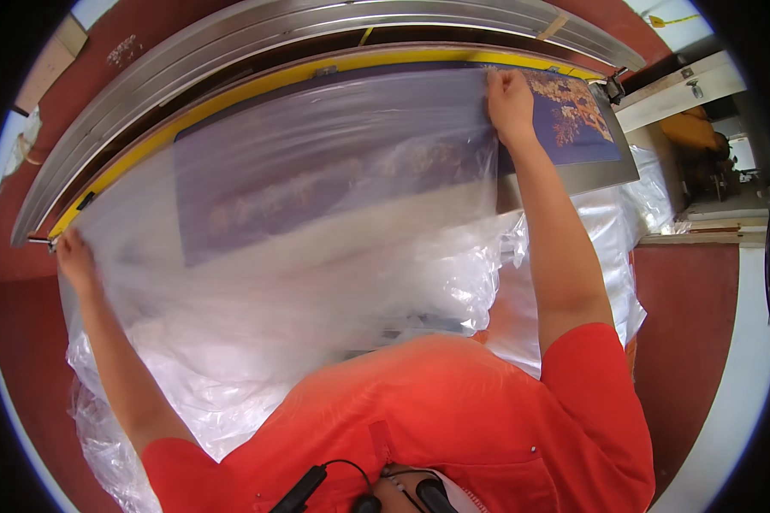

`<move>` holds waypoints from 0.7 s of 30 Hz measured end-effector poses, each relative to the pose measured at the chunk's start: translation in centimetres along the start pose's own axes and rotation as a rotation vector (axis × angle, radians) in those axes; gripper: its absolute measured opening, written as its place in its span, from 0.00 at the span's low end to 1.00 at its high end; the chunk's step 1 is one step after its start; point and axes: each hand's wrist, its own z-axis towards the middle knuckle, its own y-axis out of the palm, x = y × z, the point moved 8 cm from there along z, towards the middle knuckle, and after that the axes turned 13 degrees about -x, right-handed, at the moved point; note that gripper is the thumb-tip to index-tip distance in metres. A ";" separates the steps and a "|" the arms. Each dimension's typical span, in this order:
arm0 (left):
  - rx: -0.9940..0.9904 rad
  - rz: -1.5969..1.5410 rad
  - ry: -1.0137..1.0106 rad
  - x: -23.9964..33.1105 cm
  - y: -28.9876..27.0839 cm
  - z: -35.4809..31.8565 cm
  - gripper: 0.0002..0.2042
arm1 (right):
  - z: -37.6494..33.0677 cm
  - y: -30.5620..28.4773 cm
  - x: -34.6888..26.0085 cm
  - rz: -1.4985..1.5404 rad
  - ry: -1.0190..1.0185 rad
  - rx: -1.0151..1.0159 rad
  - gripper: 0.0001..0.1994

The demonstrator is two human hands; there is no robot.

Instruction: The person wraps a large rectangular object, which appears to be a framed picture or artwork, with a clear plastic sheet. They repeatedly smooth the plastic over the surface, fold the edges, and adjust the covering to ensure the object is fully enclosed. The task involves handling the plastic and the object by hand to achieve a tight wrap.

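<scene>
A wide sheet of clear plastic film (342,248) stretches between my two hands, over a dark blue printed sheet (571,145) with an orange and pink floral pattern. My left hand (77,261) pinches the film's far left corner, close to the end of the yellow edge. At the far right, my right hand (512,104) is closed on the film's other corner, above the printed sheet. Under the film the print looks hazy; its right part lies uncovered on a grey board (629,167).
Along the far side runs a yellow strip (231,90) with small clips, and behind it a curved-looking silver metal rail (257,38). Crumpled clear plastic (197,359) hangs between the board and my body. A white frame (684,94) and an opening stand at the right.
</scene>
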 end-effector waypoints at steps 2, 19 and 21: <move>0.016 -0.020 0.016 0.1 2.2 3.7 0.14 | 2.4 -0.5 -1.1 -0.166 -0.107 0.122 0.09; -0.039 0.630 0.106 -11.3 3.5 11.7 0.16 | 4.6 3.0 1.6 0.384 0.365 -0.024 0.15; -0.270 0.954 0.134 -8.4 6.4 10.3 0.13 | 4.7 2.4 2.1 0.264 0.376 -0.036 0.17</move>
